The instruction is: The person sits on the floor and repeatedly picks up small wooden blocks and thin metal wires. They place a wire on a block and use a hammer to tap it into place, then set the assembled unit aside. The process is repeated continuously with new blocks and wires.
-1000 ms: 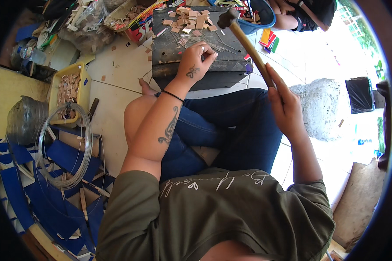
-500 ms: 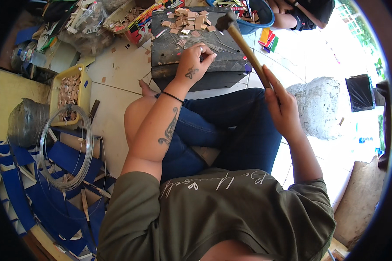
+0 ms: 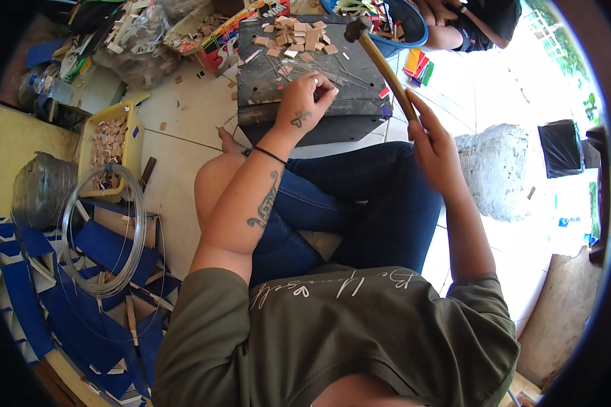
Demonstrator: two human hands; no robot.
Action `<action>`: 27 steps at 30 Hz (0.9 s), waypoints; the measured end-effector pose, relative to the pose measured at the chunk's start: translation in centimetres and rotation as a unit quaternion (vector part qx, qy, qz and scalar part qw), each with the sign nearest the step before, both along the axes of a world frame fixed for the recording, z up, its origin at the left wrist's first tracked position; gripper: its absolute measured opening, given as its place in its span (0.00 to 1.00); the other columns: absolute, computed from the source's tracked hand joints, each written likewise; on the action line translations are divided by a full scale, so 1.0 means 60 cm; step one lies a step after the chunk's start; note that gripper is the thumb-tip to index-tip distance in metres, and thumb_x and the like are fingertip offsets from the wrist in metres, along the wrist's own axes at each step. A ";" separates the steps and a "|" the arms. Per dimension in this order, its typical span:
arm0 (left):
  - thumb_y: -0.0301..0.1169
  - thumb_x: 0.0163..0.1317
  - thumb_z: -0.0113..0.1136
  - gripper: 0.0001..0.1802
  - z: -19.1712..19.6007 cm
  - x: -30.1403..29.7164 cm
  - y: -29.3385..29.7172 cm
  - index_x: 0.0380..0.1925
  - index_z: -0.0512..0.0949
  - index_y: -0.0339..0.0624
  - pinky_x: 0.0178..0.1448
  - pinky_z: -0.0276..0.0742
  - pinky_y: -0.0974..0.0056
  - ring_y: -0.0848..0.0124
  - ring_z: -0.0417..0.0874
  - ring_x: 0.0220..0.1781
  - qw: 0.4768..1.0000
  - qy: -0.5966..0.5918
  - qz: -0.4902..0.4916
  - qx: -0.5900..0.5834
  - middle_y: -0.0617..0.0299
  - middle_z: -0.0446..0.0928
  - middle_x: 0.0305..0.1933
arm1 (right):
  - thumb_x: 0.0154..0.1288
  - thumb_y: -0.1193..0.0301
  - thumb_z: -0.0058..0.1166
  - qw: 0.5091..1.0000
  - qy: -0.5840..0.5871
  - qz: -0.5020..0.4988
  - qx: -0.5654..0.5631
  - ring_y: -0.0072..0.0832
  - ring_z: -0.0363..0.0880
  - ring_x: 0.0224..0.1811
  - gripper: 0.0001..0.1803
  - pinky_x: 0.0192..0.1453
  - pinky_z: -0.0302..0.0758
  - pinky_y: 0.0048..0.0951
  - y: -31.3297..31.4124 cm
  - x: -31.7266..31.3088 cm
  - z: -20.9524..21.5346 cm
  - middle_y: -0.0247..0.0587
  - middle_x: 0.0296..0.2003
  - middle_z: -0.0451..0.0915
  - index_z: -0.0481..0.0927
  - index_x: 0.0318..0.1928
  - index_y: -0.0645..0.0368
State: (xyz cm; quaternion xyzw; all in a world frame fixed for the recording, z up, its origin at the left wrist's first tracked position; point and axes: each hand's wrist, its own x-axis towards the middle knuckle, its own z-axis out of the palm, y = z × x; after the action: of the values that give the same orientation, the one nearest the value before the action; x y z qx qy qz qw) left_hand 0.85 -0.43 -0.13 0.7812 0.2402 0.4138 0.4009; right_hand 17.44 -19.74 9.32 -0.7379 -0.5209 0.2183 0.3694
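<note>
One hammer [image 3: 385, 66] is in view, its handle grasped by the right hand [image 3: 436, 146], fingers and thumb closed around it, with the head raised above the far right part of one black block [image 3: 258, 76]. The left hand [image 3: 309, 100] is at the near edge of the block's top, fingers curled and the thumb drawn in to the forefinger; whether anything small is pinched there I cannot tell. Just beyond it lie thin wires [image 3: 346, 73], too tangled to count, and at the far end of the block is one heap of small flat wooden pieces [image 3: 310, 39], many and overlapping. To the left stand one yellow basket [image 3: 134, 152] of similar pieces and, nearer, one coil of wire [image 3: 139, 220] over many blue panels [image 3: 102, 241]. One blue basin [image 3: 395, 49] is at the far right of the block, near one other person [image 3: 478, 24], and a few coloured strips [image 3: 417, 66] lie on the floor near it. Compared with half a second ago, the right hand is slightly farther from the body and less handle shows between it and the hammer head; the left hand keeps the same curled pose, and the heap looks unchanged.
</note>
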 end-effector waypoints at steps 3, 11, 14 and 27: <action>0.26 0.58 0.65 0.04 0.012 -0.015 0.006 0.29 0.80 0.36 0.37 0.74 0.68 0.73 0.80 0.31 1.000 0.010 0.016 0.025 0.61 0.80 0.30 | 0.70 0.69 0.47 0.988 -0.144 -0.031 0.037 0.42 0.83 0.35 0.23 0.41 0.77 0.40 0.075 0.029 -0.050 0.47 0.35 0.82 0.70 0.65 0.44; 0.27 0.57 0.64 0.06 0.029 -0.374 0.187 0.33 0.81 0.36 0.46 0.77 0.65 0.67 0.81 0.37 0.948 0.144 0.247 0.140 0.57 0.81 0.37 | 0.61 0.64 0.57 0.909 -0.406 -0.090 0.000 0.39 0.76 0.50 0.20 0.52 0.73 0.41 0.149 0.020 -0.114 0.37 0.46 0.77 0.77 0.55 0.47; 0.33 0.56 0.66 0.12 0.040 -0.558 0.201 0.34 0.81 0.35 0.46 0.75 0.59 0.57 0.81 0.39 0.873 0.298 0.375 0.090 0.54 0.80 0.37 | 0.57 0.64 0.61 0.906 -0.414 -0.036 0.076 0.36 0.71 0.54 0.20 0.57 0.68 0.39 0.177 0.013 -0.096 0.35 0.48 0.74 0.79 0.51 0.50; 0.33 0.52 0.66 0.21 0.045 -0.381 0.203 0.48 0.79 0.42 0.60 0.70 0.56 0.54 0.75 0.53 0.870 0.312 0.243 0.294 0.54 0.78 0.48 | 0.56 0.71 0.59 0.971 -0.225 0.080 0.027 0.44 0.79 0.43 0.05 0.50 0.74 0.42 0.279 -0.002 -0.107 0.44 0.34 0.80 0.81 0.32 0.58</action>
State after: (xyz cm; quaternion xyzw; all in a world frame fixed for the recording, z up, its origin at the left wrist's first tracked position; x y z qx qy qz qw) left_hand -22.03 11.76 2.58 0.8684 0.4024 0.2842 -0.0560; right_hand 17.30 -2.98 2.88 -0.7137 -0.6535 0.0615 0.2444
